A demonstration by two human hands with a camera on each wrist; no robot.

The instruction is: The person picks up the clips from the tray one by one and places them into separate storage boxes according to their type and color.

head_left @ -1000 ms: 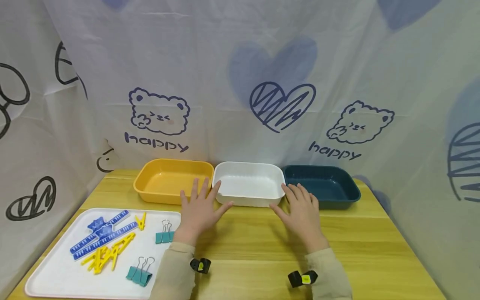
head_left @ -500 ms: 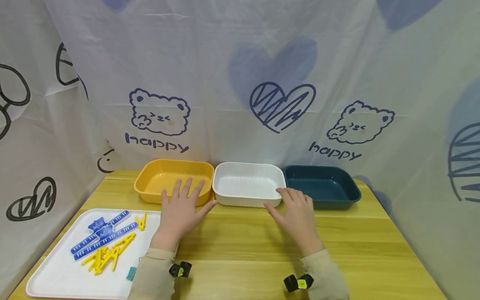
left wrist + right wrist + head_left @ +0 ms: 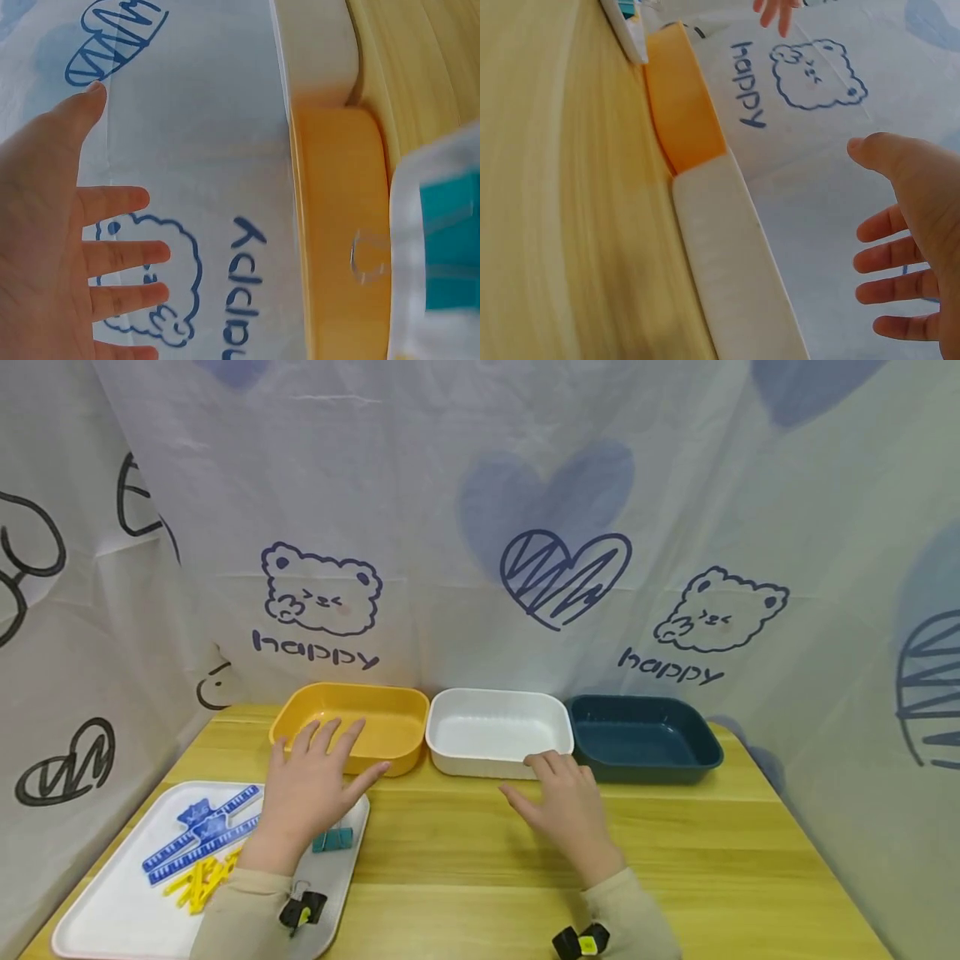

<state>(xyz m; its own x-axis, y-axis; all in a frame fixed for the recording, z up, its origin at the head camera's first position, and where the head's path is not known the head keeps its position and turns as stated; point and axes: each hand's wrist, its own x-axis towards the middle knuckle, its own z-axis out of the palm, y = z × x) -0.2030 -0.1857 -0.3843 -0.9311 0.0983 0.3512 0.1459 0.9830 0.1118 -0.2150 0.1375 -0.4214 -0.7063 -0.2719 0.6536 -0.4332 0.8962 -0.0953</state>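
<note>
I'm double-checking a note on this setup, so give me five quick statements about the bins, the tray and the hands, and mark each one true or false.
1. The white bin stands between the yellow bin and the dark teal bin. True.
2. The left hand is curled into a fist. False: its fingers are spread apart.
3. Blue strips lie on the white tray. True.
4. A teal binder clip lies inside the dark teal bin. False: that clip is on the white tray.
5. The right hand holds nothing. True.
</note>
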